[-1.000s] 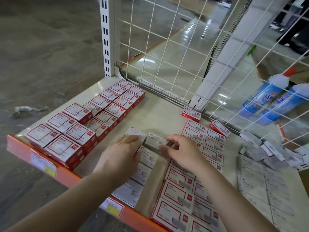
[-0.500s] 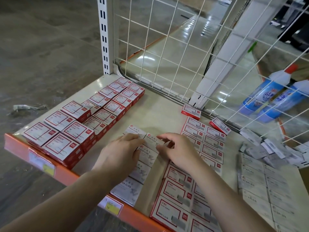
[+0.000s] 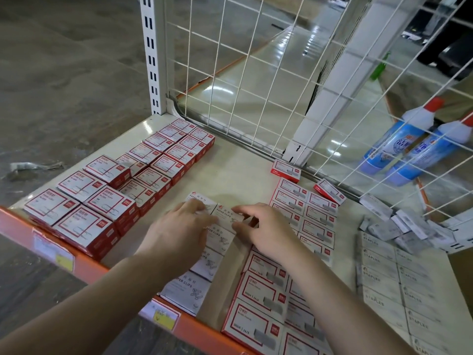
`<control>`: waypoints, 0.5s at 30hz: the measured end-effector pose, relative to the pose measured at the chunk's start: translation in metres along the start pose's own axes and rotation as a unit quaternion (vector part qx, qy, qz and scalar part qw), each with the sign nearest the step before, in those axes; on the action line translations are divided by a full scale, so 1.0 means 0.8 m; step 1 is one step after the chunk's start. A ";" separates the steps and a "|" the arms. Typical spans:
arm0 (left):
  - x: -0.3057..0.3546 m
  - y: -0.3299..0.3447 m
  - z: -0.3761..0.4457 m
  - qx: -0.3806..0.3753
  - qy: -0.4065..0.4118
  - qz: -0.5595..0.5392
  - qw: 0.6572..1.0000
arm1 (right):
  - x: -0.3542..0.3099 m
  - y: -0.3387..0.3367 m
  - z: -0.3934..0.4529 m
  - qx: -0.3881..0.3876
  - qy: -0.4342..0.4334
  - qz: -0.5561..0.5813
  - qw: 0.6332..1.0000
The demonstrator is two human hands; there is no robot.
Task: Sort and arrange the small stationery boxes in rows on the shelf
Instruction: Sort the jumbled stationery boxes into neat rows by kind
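Both forearms reaching in from bottom edge, converging mid-shelf. Left hand (image 3: 179,226) lying palm-down, fingers curling over far end of white paper-clip box row (image 3: 204,257), fingertips touching the top box. Right hand (image 3: 266,226) palm-down too, thumb and fingers pinching white box (image 3: 226,213) at head of that row, just between both hands.

Working on cream shelf (image 3: 235,172) w/ orange front edge (image 3: 84,267) carrying price tags; white wire grid (image 3: 256,73) standing behind, slotted upright (image 3: 151,55) at far left. Grey concrete floor beyond. Blue bottles (image 3: 409,149) lying past the grid, far right of right hand.

White row running lengthwise from front edge away toward the hands. Red boxes (image 3: 122,185) sitting in two rows left of left hand, angling toward back corner. Red-framed flat boxes (image 3: 294,252) lying under/right of right forearm; grey staple boxes (image 3: 409,290) further right, some piled loose.
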State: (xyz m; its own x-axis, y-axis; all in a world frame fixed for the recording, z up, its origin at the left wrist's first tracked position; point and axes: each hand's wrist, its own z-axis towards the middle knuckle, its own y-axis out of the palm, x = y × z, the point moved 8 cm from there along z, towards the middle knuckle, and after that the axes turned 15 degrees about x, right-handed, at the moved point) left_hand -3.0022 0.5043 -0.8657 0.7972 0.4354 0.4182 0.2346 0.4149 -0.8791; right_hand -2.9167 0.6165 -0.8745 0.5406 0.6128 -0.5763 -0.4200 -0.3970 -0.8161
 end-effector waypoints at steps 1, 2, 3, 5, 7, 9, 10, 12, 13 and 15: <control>0.001 -0.001 0.000 0.005 -0.002 -0.001 1.000 | 0.001 -0.002 -0.001 0.001 -0.002 0.001 1.000; 0.003 -0.001 0.000 0.011 0.000 0.000 1.000 | 0.003 -0.005 -0.001 0.007 0.001 0.003 1.000; 0.006 -0.002 0.000 0.019 0.003 -0.001 1.000 | 0.007 -0.010 -0.001 0.017 0.007 0.005 1.000; 0.017 -0.002 0.000 0.030 0.011 -0.011 0.999 | 0.020 -0.023 -0.001 0.040 0.020 -0.002 0.999; 0.032 0.001 0.002 0.032 0.022 -0.016 0.999 | 0.036 -0.038 -0.004 0.056 0.037 -0.016 0.998; 0.048 0.008 0.007 0.030 0.026 -0.023 0.999 | 0.053 -0.055 -0.009 0.073 0.056 -0.021 0.996; 0.057 0.012 0.010 0.028 0.026 -0.027 0.999 | 0.061 -0.064 -0.012 0.082 0.064 -0.018 0.994; 0.074 0.021 0.016 0.023 0.033 -0.034 0.999 | 0.077 -0.078 -0.018 0.095 0.079 -0.017 0.992; 0.084 0.027 0.019 0.017 0.041 -0.034 0.998 | 0.085 -0.084 -0.021 0.100 0.087 -0.021 0.991; 0.101 0.038 0.022 0.003 0.058 -0.028 0.998 | 0.103 -0.094 -0.025 0.112 0.103 -0.027 0.988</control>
State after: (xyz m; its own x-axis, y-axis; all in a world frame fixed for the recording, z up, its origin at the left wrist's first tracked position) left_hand -2.9410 0.5663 -0.8544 0.8417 0.3160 0.4378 0.2782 0.4410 -0.8533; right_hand -2.8259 0.6829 -0.8611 0.6933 0.4682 -0.5478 -0.5251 -0.1923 -0.8290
